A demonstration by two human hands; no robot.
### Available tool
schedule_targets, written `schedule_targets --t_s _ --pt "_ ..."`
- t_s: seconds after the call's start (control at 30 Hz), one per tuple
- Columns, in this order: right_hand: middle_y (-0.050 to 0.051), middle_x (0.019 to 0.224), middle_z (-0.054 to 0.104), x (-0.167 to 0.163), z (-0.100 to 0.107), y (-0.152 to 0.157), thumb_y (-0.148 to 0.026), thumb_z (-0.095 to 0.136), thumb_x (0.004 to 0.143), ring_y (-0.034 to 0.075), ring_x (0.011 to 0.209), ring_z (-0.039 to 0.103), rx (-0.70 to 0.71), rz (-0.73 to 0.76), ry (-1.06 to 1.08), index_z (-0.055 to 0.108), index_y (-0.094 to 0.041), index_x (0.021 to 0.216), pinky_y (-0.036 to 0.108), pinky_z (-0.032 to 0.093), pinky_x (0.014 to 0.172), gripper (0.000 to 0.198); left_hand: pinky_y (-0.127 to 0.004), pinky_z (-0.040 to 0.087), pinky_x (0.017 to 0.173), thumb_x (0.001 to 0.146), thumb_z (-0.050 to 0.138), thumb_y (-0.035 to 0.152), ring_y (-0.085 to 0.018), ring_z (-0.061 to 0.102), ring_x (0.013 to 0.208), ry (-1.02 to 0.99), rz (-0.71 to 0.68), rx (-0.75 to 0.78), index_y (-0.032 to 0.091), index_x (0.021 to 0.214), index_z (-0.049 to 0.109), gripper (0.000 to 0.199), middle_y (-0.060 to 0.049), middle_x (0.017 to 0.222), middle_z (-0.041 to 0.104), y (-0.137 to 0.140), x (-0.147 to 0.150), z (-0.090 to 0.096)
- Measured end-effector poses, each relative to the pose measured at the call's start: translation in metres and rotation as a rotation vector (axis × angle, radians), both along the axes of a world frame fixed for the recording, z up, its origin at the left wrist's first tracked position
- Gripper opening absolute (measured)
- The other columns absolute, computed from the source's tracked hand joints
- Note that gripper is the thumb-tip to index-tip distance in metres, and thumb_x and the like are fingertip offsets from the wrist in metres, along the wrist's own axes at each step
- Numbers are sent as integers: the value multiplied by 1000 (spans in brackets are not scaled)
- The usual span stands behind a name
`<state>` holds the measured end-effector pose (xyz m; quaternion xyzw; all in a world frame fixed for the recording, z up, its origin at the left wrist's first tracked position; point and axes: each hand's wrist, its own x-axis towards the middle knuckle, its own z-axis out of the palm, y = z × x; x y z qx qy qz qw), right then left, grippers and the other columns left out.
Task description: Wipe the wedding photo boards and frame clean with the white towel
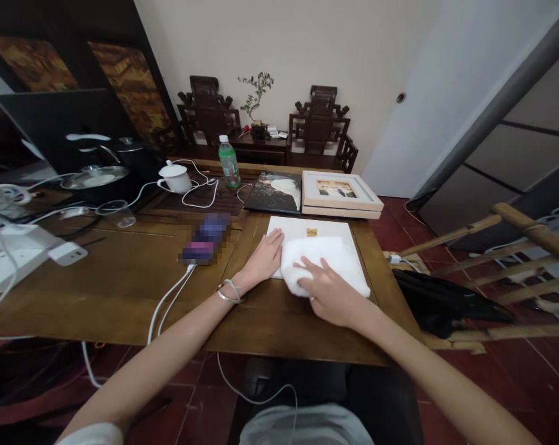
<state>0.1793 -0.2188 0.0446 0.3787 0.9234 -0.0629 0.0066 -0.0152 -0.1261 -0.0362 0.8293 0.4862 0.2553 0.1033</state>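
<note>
Where the folded white cloth (323, 252) is: on top of a flat white rectangular panel (295, 228) on the brown wooden worktop (270, 324), covering most of the panel's near right part.
Right hand (332, 293): palm down on the cloth, fingers spread and a bit bent; honestly can't tell if the fingertips pinch any of it.
Left hand (263, 259): laid out flat and loose, gripping nothing, fingertips on the panel's left edge.
Small tan patch (311, 232): peeks out just past the cloth's far edge, markings too tiny to make out.
Dark purplish phone (206, 239): pixelated into blocks, so the screen's unreadable; a white cable (170, 290) runs from it past the worktop's front edge.
Pale wooden picture frame (339, 210): behind the panel, touching or right beside a dark square board (268, 194); could be two stacked, hard to say.
White power strip (5, 269): chopped off by the left border.
</note>
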Motion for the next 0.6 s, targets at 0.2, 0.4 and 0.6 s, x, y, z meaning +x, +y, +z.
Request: schedule_targets --t_s 0.2,0.4,0.6 --pt "22 142 42 -5 -7 70 -4 39 76 34 138 26 120 -126 -29 56 -8 120 59 27 105 47 -46 21 116 94 30 19 -24 29 140 -54 -5 -27 5 134 44 45 -18 147 39 1 0 0" --pt "22 147 34 -36 -19 84 -8 42 80 41 138 20 205 -184 -90 55 -10 126 70 18 102 48 -38 26 115 97 26 35 -21 40 134 -392 116 -160 8 135 46 51 -13 143 45 2 1 11" --pt "20 145 39 -35 -13 30 -6 44 76 37 138 23 123 125 -32 64 -11 111 63 17 107 41 -37 27 114 98 24 40 -19 41 134 -605 216 -142 12 134 49 52 -9 143 46 0 0 19"
